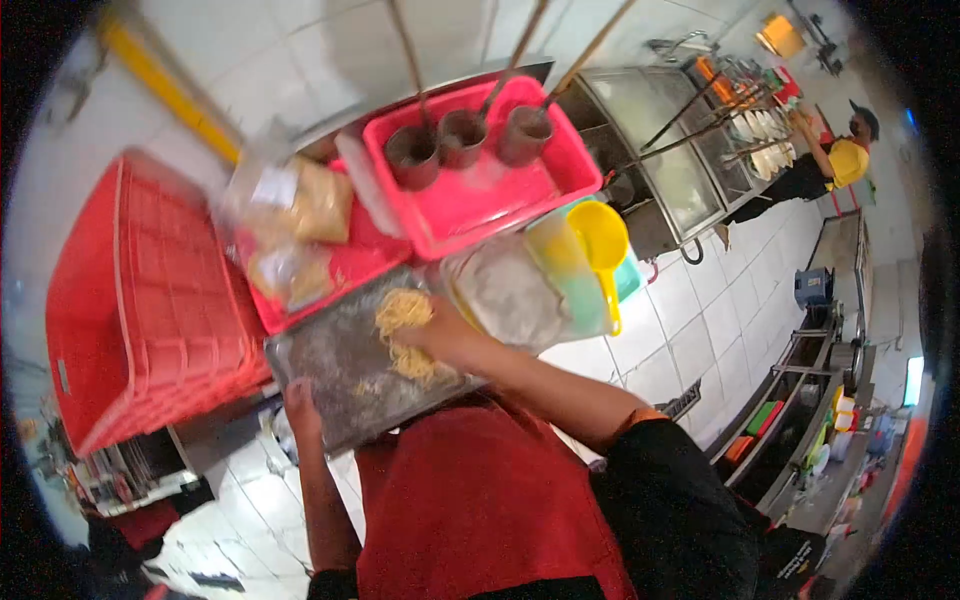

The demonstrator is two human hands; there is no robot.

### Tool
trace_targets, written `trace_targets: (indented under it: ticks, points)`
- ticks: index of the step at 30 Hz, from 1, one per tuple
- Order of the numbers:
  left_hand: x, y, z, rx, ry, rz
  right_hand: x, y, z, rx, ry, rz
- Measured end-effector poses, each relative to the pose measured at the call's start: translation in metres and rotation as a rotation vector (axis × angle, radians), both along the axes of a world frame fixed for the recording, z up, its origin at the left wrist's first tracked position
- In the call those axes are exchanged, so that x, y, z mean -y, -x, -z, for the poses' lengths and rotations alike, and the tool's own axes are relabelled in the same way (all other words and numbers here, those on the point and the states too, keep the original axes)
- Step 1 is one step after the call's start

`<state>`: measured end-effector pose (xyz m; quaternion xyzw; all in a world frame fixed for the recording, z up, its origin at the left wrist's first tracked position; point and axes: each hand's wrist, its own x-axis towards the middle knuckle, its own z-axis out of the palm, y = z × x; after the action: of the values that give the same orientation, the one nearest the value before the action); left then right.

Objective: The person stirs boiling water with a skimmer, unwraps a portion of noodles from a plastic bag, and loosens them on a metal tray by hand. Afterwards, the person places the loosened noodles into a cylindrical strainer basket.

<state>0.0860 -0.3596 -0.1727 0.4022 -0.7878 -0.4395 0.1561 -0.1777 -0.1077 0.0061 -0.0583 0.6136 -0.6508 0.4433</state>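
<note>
A dark, flour-dusted metal tray (335, 350) lies tilted in front of my red apron. At its left edge my left hand (301, 402) grips the rim, with some fingers hidden. My right hand (440, 335) reaches over the tray and closes on yellow noodles (404, 310), which spill out on both sides of the fingers. Behind the tray is a red tray (373, 240) holding plastic bags of pale yellow food (312, 200). Right of my right hand sits a clear container of white powder (508, 290).
A pink basin (500, 200) holds three long-handled strainer cups (462, 138). Beside the powder is a yellow dipper (600, 238). A large red crate (160, 310) stands at left. Further off, a person in yellow (848, 160) works near stacked bowls (765, 140) by the steel counter.
</note>
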Motion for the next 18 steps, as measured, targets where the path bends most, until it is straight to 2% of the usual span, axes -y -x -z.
trace_targets:
  ticks: [1,3,5,7,9,10,12,15,18]
  points:
    - [0.002,-0.005,0.019,-0.063,-0.06,-0.066,-0.015,0.024,-0.008,0.051,0.125,0.058]
    - [-0.001,-0.003,0.026,0.02,0.126,-0.018,-0.042,0.085,-0.027,0.13,0.208,0.213]
    - [-0.018,0.014,0.003,0.044,0.18,0.001,-0.073,0.146,-0.047,-0.008,0.168,0.211]
    - [-0.04,0.025,-0.015,0.077,0.226,0.005,-0.089,0.206,-0.031,-0.222,0.166,0.356]
    - [-0.058,0.027,-0.024,0.07,0.063,-0.133,-0.102,0.257,-0.031,-0.246,0.173,0.375]
    - [-0.071,0.03,-0.034,0.073,0.073,-0.152,-0.104,0.275,-0.027,-0.26,0.163,0.407]
    - [-0.093,0.034,-0.05,0.055,0.014,-0.187,-0.103,0.303,-0.009,-0.239,0.183,0.391]
    - [-0.089,0.012,-0.027,0.074,0.06,-0.202,-0.084,0.317,0.012,-0.164,0.206,0.359]
    - [-0.1,0.001,-0.024,0.088,0.091,-0.254,-0.048,0.321,0.035,-0.081,0.251,0.329]
